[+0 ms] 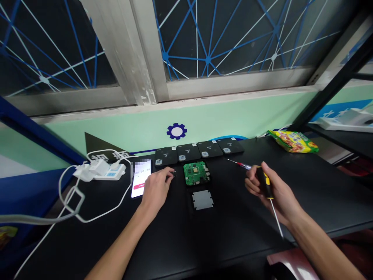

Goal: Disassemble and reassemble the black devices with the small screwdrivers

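Note:
My left hand [157, 184] is low over the black table, its thumb and fingertips pinched together beside a few tiny bits [175, 173] that look like screws. Whatever the fingertips hold is too small to make out. In my right hand [275, 188] is a yellow-and-black screwdriver [264, 182], its shaft pointing down toward me. The same fingers also grip a slimmer screwdriver [243, 165] with a red and purple handle, its tip aimed left. Between the hands lies a green circuit board [189, 178] in a dark casing. Just in front of it is a grey metal plate [203, 200] with notched edges.
Several flat black boxes [186, 153] line the wall side. A lit phone [136, 188] lies by my left wrist. Farther left, a white power strip [116, 171] trails white cables. A yellow-green snack bag [293, 142] sits at the back right.

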Demonstrator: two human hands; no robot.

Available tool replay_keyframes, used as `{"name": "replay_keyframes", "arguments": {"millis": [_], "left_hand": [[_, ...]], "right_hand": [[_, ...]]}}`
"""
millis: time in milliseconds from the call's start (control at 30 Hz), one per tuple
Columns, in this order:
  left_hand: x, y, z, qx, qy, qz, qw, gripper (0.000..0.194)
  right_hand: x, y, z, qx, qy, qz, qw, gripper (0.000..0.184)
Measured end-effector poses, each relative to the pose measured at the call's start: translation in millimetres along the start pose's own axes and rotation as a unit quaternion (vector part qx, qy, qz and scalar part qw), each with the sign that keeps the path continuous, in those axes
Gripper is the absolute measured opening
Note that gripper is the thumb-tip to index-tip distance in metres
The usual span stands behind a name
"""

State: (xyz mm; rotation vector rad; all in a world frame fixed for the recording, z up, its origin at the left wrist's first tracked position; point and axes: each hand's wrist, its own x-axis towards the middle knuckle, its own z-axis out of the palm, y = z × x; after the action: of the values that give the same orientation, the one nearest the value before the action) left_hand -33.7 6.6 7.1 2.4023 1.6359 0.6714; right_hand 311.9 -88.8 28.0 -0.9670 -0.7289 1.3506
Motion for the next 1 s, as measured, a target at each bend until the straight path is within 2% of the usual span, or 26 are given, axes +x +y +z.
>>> {"name": "replay_keyframes", "arguments": {"millis": [100, 200, 267, 367, 433, 533, 633, 733, 867, 1000], "left_hand": [[1.5, 0.7, -3.7, -0.004, 0.0, -0.002, 1.0, 0.024], [3.2, 5.8, -10.7, -0.013, 0.021, -0.018, 1.0, 0.019], [3.6, 11.6, -14.9, -0.035, 0.048, -0.022, 0.998, 0.014], [1.1, 23.4, -16.6, -0.092, 0.052, 0.011, 0.994, 0.015], [-3.0, 32.6, -14.4, -0.147, 0.013, 0.048, 0.988, 0.017], [-12.0, 45.8, -8.4, -0.221, -0.058, 0.092, 0.969, 0.013], [-20.6, 55.3, -2.3, -0.225, -0.107, 0.123, 0.961, 0.03], [-25.2, 60.1, 1.8, -0.2, -0.128, 0.133, 0.962, 0.046], [-26.2, 62.5, 4.0, -0.164, -0.143, 0.142, 0.966, 0.051], [-26.5, 63.7, 5.7, -0.15, -0.138, 0.153, 0.967, 0.048]], "right_hand": [[-2.9, 0.3, -9.9, 0.022, 0.043, -0.009, 0.999, 0.039], [-1.1, 1.3, -22.4, 0.005, 0.055, -0.026, 0.998, 0.029], [1.1, 4.0, -30.7, -0.056, 0.054, -0.036, 0.996, 0.024], [3.8, 11.7, -37.3, -0.201, 0.052, -0.055, 0.977, 0.036], [4.5, 18.5, -36.6, -0.332, 0.048, -0.078, 0.939, 0.038], [5.7, 29.2, -32.1, -0.52, 0.05, -0.124, 0.844, 0.033], [8.5, 37.4, -30.3, -0.613, 0.042, -0.171, 0.77, 0.029], [12.5, 40.7, -32.5, -0.661, 0.05, -0.201, 0.721, 0.03], [18.3, 41.5, -36.5, -0.714, 0.046, -0.225, 0.661, 0.031], [23.3, 44.5, -40.3, -0.738, 0.038, -0.242, 0.629, 0.031]]}}
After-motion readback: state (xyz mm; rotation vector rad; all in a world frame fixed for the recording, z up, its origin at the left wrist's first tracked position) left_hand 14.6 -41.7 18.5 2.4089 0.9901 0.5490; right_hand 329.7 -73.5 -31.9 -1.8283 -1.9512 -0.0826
